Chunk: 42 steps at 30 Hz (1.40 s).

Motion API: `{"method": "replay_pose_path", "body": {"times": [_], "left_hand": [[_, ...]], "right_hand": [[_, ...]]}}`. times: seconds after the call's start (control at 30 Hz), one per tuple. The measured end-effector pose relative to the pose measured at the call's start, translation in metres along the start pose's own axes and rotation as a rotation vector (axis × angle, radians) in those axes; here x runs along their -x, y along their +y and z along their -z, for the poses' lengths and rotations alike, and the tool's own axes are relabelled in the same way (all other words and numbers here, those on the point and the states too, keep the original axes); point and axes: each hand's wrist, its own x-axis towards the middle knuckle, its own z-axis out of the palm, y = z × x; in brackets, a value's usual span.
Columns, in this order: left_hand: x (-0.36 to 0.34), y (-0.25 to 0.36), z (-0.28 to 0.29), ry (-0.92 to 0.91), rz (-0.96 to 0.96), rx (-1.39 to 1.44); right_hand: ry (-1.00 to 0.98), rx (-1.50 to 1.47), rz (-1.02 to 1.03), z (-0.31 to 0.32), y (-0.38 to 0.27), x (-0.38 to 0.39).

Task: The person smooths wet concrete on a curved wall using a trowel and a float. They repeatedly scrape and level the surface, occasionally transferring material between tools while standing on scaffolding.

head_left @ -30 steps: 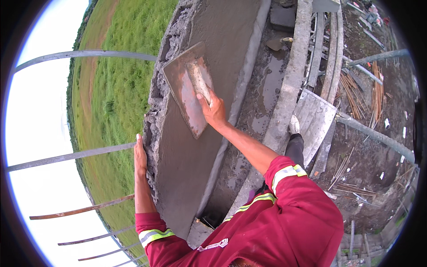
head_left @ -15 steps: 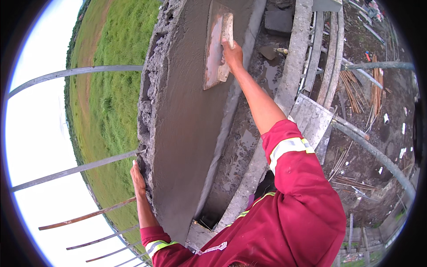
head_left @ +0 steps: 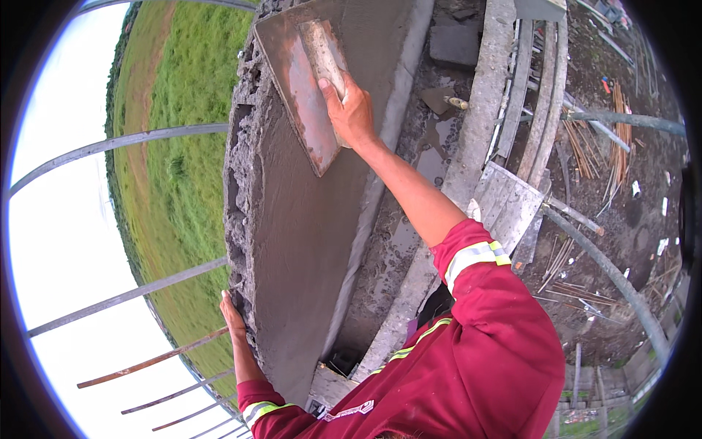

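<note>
I am seeing my right hand at the upper centre of the frame, its fingers wrapping around the pale handle of a wide, flat plastering float. The float is lying tilted over the grey plastered wall, its upper left corner reaching the rough edge of that wall. I cannot tell whether its whole face is touching the plaster. My left hand is resting against the same rough edge at the lower left, fingers pointing up the frame; I cannot tell how far they are curling, since part of them is hidden.

Right of the wall, a wet channel is running from the upper centre down toward the lower centre. In its upper part a small trowel is lying with its handle toward the right, and a dark grey block is sitting just above it. A concrete beam is bordering the channel on the right, and a weathered board is lying beside it at the centre right. Thin brown rods are lying on the dirt at the upper right. Metal bars are crossing the grass on the left.
</note>
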Motion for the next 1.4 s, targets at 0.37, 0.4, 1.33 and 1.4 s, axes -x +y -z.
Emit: {"method": "replay_pose_path", "body": {"times": [0.37,0.4,1.33,1.4], "left_hand": [[-0.006,-0.017,0.005,-0.012,-0.031,-0.115],[-0.006,-0.017,0.005,-0.031,-0.025,-0.088],[0.005,0.024,-0.009,-0.094,-0.149,0.281],[0.007,0.026,-0.009,-0.090,-0.084,0.249]], "right_hand": [[0.137,-0.027,-0.296,0.027,0.109,-0.093],[0.129,-0.092,-0.371,0.030,0.117,-0.083],[0.280,-0.784,-1.110,-0.052,0.023,0.196],[0.278,-0.777,-1.110,-0.053,0.019,0.159]]}}
